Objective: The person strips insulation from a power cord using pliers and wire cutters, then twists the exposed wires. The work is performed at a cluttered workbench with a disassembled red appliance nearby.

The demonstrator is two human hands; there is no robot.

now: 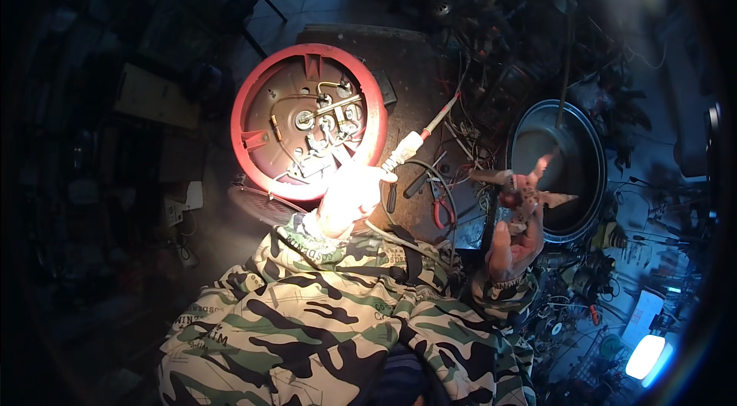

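My left hand [349, 197], washed out by glare, is closed at the tail end of a soldering iron [407, 149]. The iron has a pale handle and points away to the right. Beside that hand, a round red-rimmed appliance base [247, 99] lies with its underside up, showing wires, terminals and metal fittings. My right hand [516, 248] is raised on the right, thumb and fingers closed on a pale, pronged piece [527, 197]. Its exact kind is unclear. Behind the piece is a round metal pot [595, 168].
Red-handled pliers [441, 210] and a dark-handled tool [417, 187] lie on the brown work surface [407, 72] between my hands. A cable runs close to my lap. Tangled wires and parts crowd the right side. A bright lamp [647, 357] glows at lower right.
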